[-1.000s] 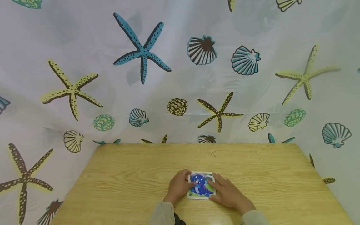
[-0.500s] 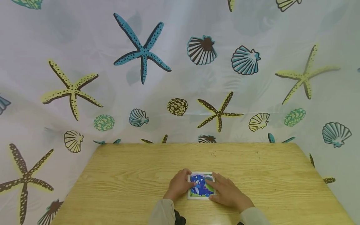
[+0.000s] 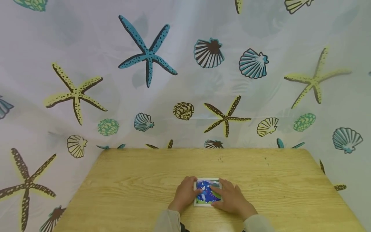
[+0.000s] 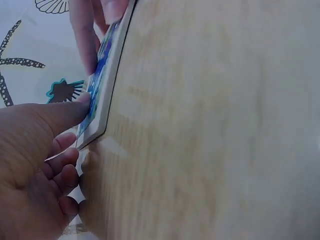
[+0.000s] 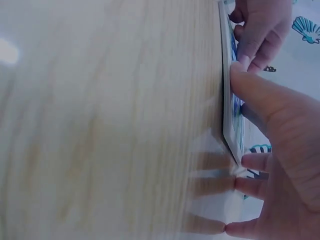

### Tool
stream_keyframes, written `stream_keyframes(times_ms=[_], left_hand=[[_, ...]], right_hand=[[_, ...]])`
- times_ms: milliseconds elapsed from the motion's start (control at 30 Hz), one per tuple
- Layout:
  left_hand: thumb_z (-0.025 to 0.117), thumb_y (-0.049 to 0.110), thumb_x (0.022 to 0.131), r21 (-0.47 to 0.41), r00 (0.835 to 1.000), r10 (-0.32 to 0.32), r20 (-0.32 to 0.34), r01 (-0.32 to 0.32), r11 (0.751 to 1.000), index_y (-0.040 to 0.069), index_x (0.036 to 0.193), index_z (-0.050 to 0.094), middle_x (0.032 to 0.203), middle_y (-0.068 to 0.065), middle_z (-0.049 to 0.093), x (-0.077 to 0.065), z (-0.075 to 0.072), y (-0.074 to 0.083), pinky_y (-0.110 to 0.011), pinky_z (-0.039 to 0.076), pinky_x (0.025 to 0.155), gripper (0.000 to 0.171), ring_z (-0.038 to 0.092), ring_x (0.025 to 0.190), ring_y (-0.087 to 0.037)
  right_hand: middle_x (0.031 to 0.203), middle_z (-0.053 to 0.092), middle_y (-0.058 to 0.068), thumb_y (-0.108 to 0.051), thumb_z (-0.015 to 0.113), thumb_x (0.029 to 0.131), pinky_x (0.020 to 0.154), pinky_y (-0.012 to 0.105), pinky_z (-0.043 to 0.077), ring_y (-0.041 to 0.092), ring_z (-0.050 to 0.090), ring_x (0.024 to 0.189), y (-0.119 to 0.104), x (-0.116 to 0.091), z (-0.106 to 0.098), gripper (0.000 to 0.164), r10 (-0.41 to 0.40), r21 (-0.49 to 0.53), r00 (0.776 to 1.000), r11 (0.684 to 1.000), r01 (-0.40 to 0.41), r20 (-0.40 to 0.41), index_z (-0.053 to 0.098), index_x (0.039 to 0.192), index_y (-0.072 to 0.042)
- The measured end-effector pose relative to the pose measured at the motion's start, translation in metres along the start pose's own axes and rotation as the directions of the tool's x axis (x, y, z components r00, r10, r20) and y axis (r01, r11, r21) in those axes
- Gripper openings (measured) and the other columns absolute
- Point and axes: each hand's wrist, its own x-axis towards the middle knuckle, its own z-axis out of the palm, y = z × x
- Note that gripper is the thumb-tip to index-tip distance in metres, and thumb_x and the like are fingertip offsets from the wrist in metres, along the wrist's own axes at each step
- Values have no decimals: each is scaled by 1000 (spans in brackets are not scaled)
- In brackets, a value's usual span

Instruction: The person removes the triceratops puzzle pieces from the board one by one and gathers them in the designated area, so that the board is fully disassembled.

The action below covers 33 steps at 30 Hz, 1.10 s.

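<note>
A small flat picture puzzle (image 3: 206,197) with a white frame and a blue horned dinosaur lies on the wooden table, near the person in the head view. The left hand (image 3: 185,194) holds its left side, thumb on the picture and fingers along the edge. In the left wrist view, that thumb (image 4: 70,114) presses on the face beside the corner. From the other side, the right hand (image 3: 233,197) reaches over the right edge, index finger on the picture and thumb at the near border. Its other fingertips (image 5: 245,187) touch down on the tabletop, spread apart.
The wood-grain tabletop (image 3: 130,180) stretches out around the hands. A white curtain (image 3: 185,83) printed with starfish and shells hangs behind the table and along both sides. Light sleeves (image 3: 168,220) cover the forearms, with dark bands at the wrists.
The right hand has shifted slightly left, its thumb and index finger reaching further over the puzzle. The left hand and the puzzle stay nearly in place, while the whole head view has dipped slightly.
</note>
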Motion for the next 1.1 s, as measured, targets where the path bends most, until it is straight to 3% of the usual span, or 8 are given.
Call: stream_keyframes(times_ms=[100, 267, 533, 667, 800, 900, 1000, 1100], left_hand=[[73, 23, 83, 21, 1000, 8, -11, -8, 1000, 0, 115, 58, 94, -6, 56, 1, 2, -3, -41, 46, 76, 41, 53, 81, -20], [72, 21, 84, -28, 999, -33, -15, 33, 999, 3, 110, 57, 83, -3, 50, 4, 2, -5, -33, 40, 64, 35, 46, 71, -16], [72, 18, 84, -66, 1000, -8, 2, 8, 998, 4, 109, 58, 79, -2, 47, 6, 3, -6, -31, 37, 62, 31, 44, 69, -15], [69, 20, 86, 22, 998, 68, -10, -68, 997, 3, 114, 61, 86, -2, 52, 6, 5, -10, -33, 43, 67, 34, 48, 74, -15], [69, 25, 87, 147, 991, 135, -20, -131, 980, 1, 116, 63, 100, -7, 58, 3, 6, -9, -39, 47, 84, 38, 57, 89, -19], [71, 25, 85, 181, 987, 155, -46, -144, 973, -1, 109, 66, 95, -8, 59, 2, 5, -7, -39, 48, 84, 35, 58, 86, -20], [73, 23, 83, 142, 988, 136, -74, -124, 982, -2, 103, 67, 85, -4, 57, 2, 4, -7, -37, 48, 77, 33, 53, 77, -16], [75, 21, 81, 20, 994, 68, -88, -67, 998, -1, 105, 66, 76, -1, 52, 4, 5, -9, -35, 44, 70, 34, 48, 69, -13]], right_hand=[[145, 31, 23, -51, 60, 87, 94, 72, 24, 47, 29, 132, -6, 3, 3, 59, 0, -48, 1000, 999, 0, -8, 48, 140, -27], [144, 30, 25, -50, 57, 89, 93, 71, 26, 49, 29, 130, -10, 6, 5, 55, 0, -86, 1000, 996, 0, 4, 47, 140, -31], [143, 31, 25, -51, 57, 89, 92, 71, 28, 49, 30, 129, -9, 4, 3, 55, -5, -100, 1000, 995, 6, 6, 47, 140, -31], [143, 31, 25, -51, 57, 89, 92, 71, 28, 49, 30, 129, -9, 4, 2, 56, -6, -98, 1000, 995, 6, 9, 47, 140, -31], [143, 30, 25, -50, 57, 89, 92, 71, 27, 49, 29, 130, -9, 4, 1, 55, -3, -90, 1000, 996, 4, 11, 47, 140, -30], [144, 30, 25, -50, 56, 90, 93, 71, 27, 48, 29, 130, -9, 4, 2, 55, -3, -83, 1000, 997, 4, 12, 47, 140, -30], [144, 30, 25, -50, 56, 90, 93, 71, 27, 48, 29, 130, -9, 4, 2, 55, -4, -85, 1000, 996, 5, 12, 47, 140, -30], [145, 29, 24, -51, 55, 90, 93, 71, 27, 48, 29, 131, -9, 4, 3, 55, -5, -92, 1000, 996, 6, 17, 46, 141, -31]])
